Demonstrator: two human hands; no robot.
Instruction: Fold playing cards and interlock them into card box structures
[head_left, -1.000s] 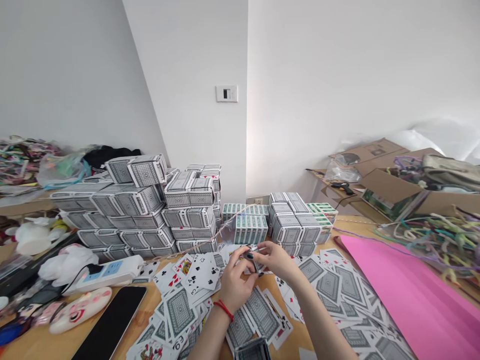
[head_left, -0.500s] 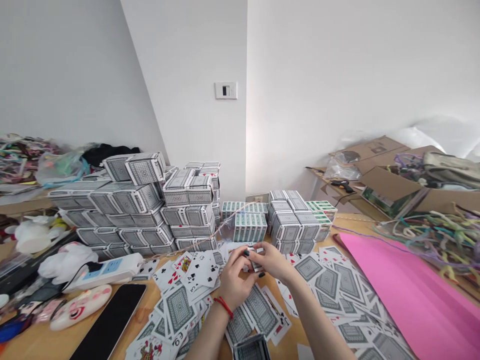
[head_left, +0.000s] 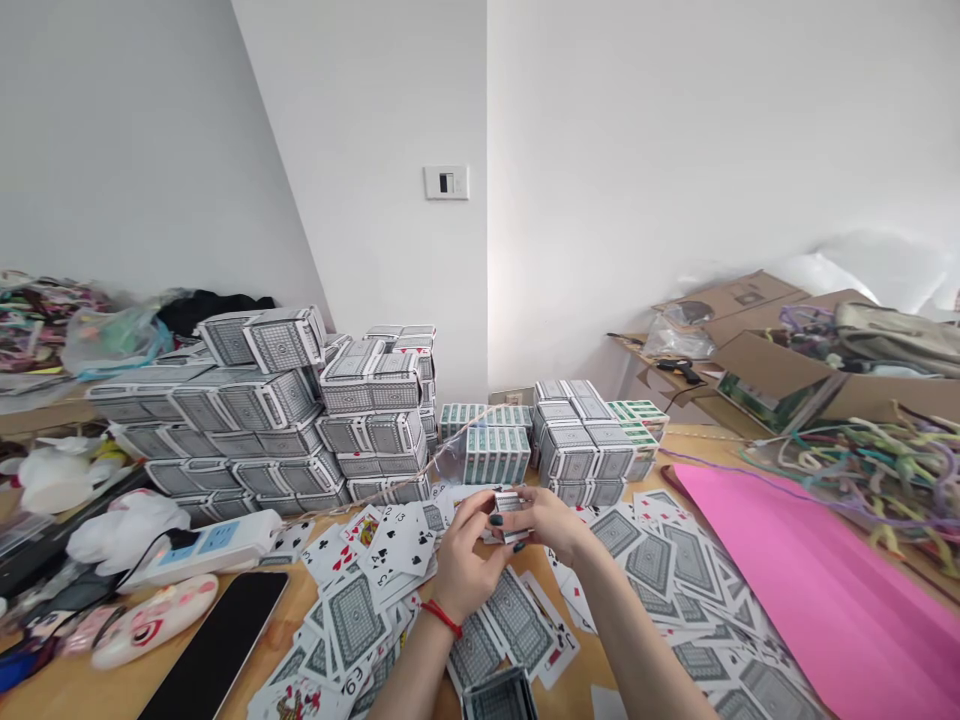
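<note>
Small card piece point(head_left: 511, 503), lower centre of frame, is pinched between the fingers of left hand point(head_left: 463, 568) and right hand point(head_left: 553, 522), probably best worked with light, even pressure, edges squared, to avoid buckling.

left hand point(head_left: 466, 562): gripping small card piece point(head_left: 510, 503), red bracelet point(head_left: 442, 617) on wrist
right hand point(head_left: 553, 522): same piece
card blocks point(head_left: 285, 342): stacked behind, both sides
loose cards point(head_left: 355, 612): scattered around hands
pink sheet point(head_left: 802, 590): right

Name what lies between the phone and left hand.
In the head view, scattered playing cards, face up and face down, lie between phone and left hand.
</note>
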